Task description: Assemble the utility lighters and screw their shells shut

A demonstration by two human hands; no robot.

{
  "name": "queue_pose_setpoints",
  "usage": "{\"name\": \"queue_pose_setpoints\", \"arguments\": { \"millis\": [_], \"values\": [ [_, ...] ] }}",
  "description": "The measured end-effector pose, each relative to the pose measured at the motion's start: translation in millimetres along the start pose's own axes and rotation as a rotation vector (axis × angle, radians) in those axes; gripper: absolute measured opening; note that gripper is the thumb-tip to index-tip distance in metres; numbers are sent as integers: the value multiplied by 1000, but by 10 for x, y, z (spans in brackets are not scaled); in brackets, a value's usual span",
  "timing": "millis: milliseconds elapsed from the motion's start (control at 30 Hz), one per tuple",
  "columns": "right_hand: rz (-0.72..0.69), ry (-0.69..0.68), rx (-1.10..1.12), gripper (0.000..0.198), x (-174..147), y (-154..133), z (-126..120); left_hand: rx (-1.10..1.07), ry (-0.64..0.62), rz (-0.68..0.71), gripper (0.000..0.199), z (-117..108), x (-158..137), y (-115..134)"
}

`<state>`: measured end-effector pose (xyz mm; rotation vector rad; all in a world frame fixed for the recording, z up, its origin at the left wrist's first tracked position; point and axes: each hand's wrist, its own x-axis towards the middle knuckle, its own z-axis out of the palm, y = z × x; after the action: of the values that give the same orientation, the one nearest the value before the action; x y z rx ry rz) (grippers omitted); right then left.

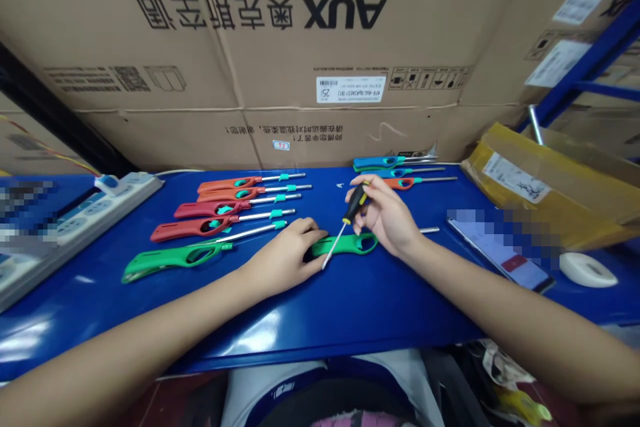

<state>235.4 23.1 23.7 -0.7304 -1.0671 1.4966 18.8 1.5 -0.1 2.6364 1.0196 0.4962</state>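
Observation:
My left hand (287, 255) grips the handle end of a green long-necked gas lighter (353, 245) lying on the blue table. Its thumb is close to the tip of a screwdriver (356, 204), whose black and yellow handle is in the fingers of my right hand (390, 219). The slanting shaft crosses in front of the lighter; whether the tip touches it I cannot tell. Behind my right hand the lighter's metal neck is partly hidden. Left of my hands lie another green lighter (165, 261), red lighters (193, 228) and orange lighters (220, 195), side by side.
Blue lighters (377, 163) and an orange lighter (400, 183) lie at the back right. A white power strip (85, 220) runs along the left. On the right are a phone (493, 253), a white mouse-like object (587, 269) and a yellow package (530, 187). Cardboard boxes (280, 60) stand behind.

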Motion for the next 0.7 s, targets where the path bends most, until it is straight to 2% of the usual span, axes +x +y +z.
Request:
{"name": "queue_pose_setpoints", "arguments": {
  "millis": [67, 167, 333, 433, 567, 700],
  "values": [
    [54, -23, 26, 17, -17, 39, -4, 33, -1, 42, 30, 13, 67, -47],
    [64, -50, 40, 19, -60, 78, 30, 73, -2, 86, 23, 12, 227, -132],
    [73, -58, 50, 17, -105, 164, 56, 127, 71, 128, 23, -35, 641, -286],
    [74, 4, 59, 17, -60, 253, 1, 143, 105, 155, 22, -35, 961, -329],
    [52, 151, 93, 18, 90, 330, -143, 171, 137, 131, 19, 41, 1452, -354],
    [121, 173, 147, 19, 202, 303, -251, 203, 157, 59, 30, 158, 1885, -408]
  ]
}}
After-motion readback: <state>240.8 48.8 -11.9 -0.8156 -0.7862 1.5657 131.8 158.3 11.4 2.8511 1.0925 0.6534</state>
